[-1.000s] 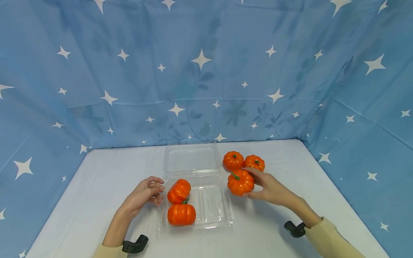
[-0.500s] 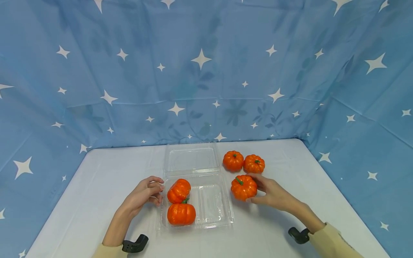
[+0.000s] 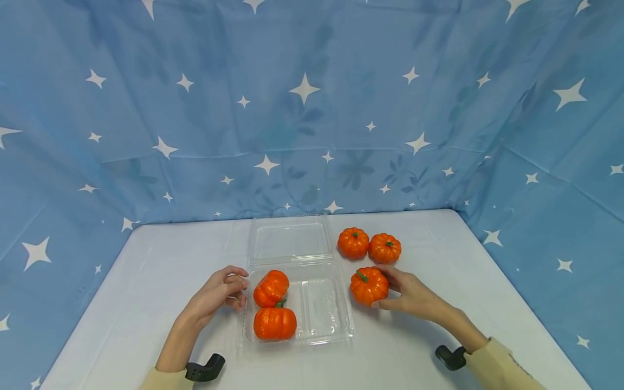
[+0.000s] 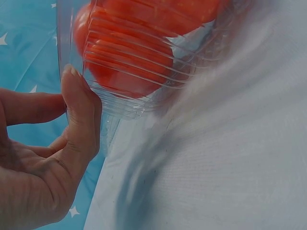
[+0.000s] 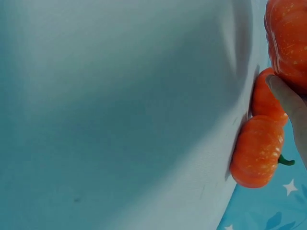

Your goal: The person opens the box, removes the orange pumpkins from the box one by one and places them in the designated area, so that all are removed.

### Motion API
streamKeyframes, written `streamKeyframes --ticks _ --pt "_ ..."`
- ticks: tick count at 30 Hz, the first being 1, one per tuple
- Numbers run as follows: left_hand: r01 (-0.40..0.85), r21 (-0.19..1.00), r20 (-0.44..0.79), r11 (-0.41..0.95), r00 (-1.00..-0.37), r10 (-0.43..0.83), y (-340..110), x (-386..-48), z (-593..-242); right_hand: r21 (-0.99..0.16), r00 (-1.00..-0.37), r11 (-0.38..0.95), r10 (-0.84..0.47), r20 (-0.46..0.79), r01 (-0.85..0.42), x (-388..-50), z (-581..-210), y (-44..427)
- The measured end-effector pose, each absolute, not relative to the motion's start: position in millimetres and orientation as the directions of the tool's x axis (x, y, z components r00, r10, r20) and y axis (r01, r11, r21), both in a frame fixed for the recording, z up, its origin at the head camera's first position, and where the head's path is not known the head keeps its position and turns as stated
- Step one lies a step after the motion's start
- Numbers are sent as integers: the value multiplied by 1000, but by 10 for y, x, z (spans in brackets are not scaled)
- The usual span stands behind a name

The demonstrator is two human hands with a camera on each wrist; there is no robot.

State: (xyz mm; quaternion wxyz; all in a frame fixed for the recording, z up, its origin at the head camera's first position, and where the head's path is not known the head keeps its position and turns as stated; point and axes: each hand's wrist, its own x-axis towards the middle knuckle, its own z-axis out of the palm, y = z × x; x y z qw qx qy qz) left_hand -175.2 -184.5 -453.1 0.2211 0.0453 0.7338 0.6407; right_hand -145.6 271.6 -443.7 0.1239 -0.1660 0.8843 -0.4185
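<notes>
In the head view a clear plastic container (image 3: 322, 311) lies with its lid folded back, two orange pumpkins (image 3: 271, 288) (image 3: 275, 324) in its left part. My left hand (image 3: 214, 297) is at the container's left edge; the left wrist view shows its thumb and a finger pinching the rim (image 4: 65, 48). My right hand (image 3: 414, 295) grips another pumpkin (image 3: 369, 286) from its right side, to the right of the container. The right wrist view shows a finger (image 5: 288, 103) against this pumpkin (image 5: 290, 43).
Two more pumpkins (image 3: 353, 242) (image 3: 385, 248) stand side by side behind the gripped one. The container's lid (image 3: 291, 241) lies flat at the back. A blue curtain with white stars (image 3: 302, 135) hangs behind the white table (image 3: 166, 260).
Over the past second, my right hand has moved slightly right and toward the front with its pumpkin, away from the two behind. My left hand has stayed at the container's edge.
</notes>
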Motion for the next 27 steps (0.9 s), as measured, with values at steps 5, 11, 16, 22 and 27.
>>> streamKeyframes --ticks 5,11,16,22,27 --pt "-221 960 -268 171 -899 346 -1846 -1754 -4541 -772 -914 610 -394 -96 -182 -1475 -4475 2718" --pt "-218 963 -262 162 -901 347 -1850 -1750 -4545 -780 -913 604 -393 -110 -166 -1491 -4508 2707" --pt "-217 964 -260 156 -899 352 -1849 -1750 -4550 -777 -919 612 -375 -123 -146 -1490 -4519 2696" --pt "-217 964 -258 154 -899 353 -1849 -1754 -4550 -773 -923 620 -363 -130 -135 -1490 -4524 2688" --pt "-217 963 -260 158 -898 354 -1853 -1750 -4550 -745 -928 648 -356 -114 -157 -1490 -4530 2685"
